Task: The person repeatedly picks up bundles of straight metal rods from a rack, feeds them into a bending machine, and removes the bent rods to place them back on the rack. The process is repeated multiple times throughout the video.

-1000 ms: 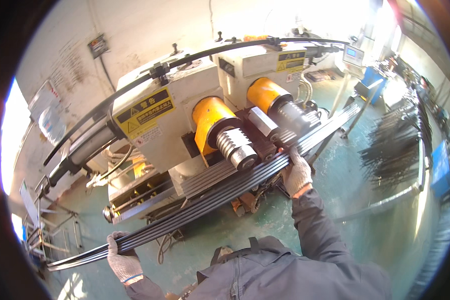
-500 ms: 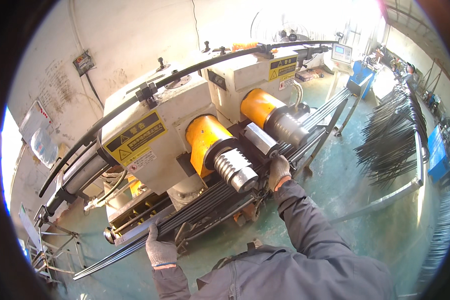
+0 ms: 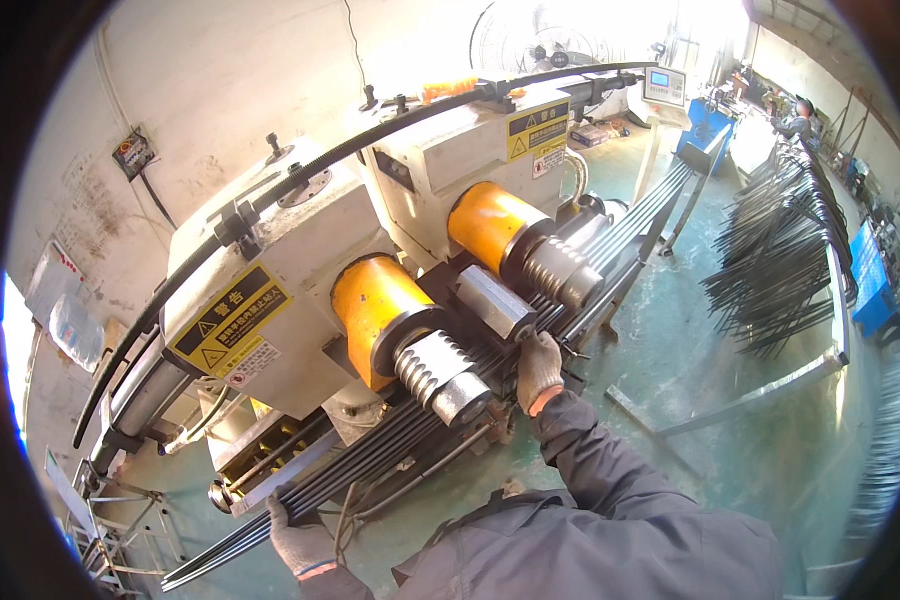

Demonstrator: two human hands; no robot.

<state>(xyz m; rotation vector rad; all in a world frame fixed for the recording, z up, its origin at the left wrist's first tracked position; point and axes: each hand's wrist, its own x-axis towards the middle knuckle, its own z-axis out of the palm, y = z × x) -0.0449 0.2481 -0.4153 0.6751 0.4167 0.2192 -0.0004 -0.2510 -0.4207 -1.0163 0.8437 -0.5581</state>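
My left hand (image 3: 302,540) held the dark rods (image 3: 340,465) near their left ends, which jutted over green floor (image 3: 660,350); they passed below the ribbed rollers (image 3: 445,375). My right hand (image 3: 540,372) was at the grey block's (image 3: 495,302) near end; I couldn't tell its grip.

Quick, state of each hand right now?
Left hand: closed on the dark rods, thumb on top.
Right hand: by the metal block; fingers partly hidden, grip cannot be told.
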